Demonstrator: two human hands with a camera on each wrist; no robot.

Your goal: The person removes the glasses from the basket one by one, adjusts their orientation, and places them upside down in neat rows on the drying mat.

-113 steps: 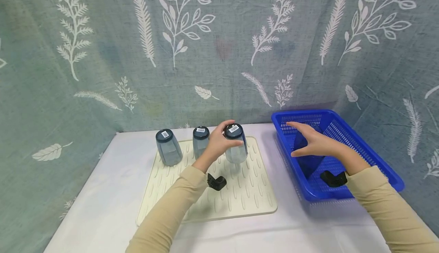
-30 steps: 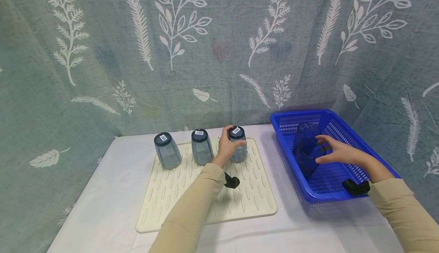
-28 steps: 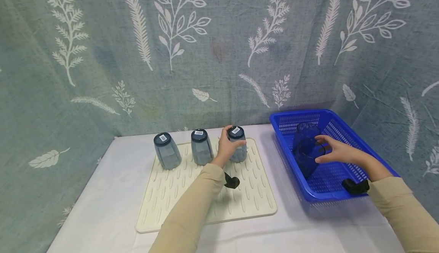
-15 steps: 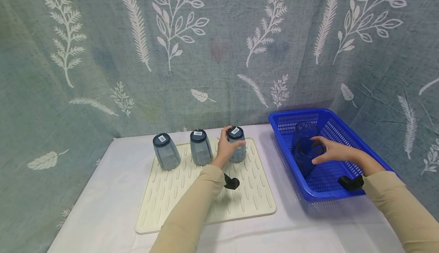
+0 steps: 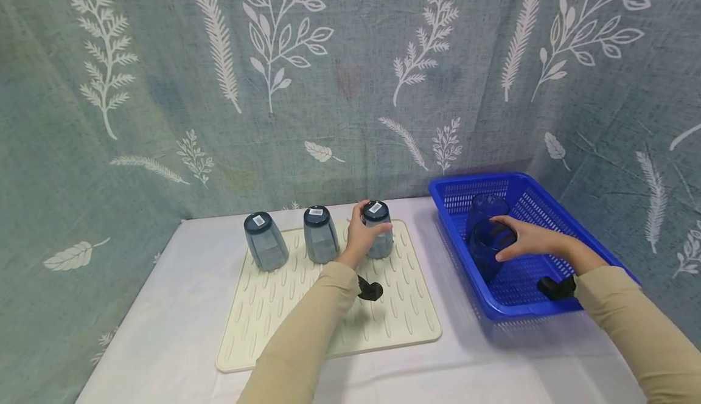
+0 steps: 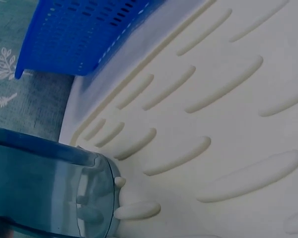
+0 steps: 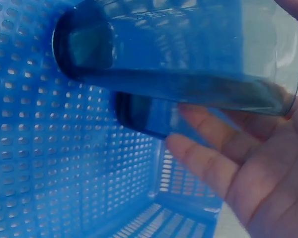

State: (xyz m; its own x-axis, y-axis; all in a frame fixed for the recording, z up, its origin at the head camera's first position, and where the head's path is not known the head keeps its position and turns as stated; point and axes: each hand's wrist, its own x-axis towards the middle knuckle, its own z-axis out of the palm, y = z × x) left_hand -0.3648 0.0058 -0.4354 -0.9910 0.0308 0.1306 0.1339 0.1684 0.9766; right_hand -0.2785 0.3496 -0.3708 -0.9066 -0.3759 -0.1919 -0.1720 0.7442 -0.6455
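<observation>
Gripping rightmost upturned glass (image 5: 380, 243): left hand (image 5: 361, 235). Right hand (image 5: 523, 240) grasping near glass (image 5: 484, 259) around rim. Far glass (image 5: 489, 204) just beyond right fingertips (image 7: 178, 145); sideways lift could clink both.

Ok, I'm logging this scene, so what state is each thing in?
Left mat glass: upside down
Middle mat glass: upside down
Right mat glass: upside down, held by left hand
Near basket glass: mouth up, right hand around rim, grip unclear
Far basket glass: mouth up
Basket: open-topped, holding two glasses
Mat: flat
</observation>
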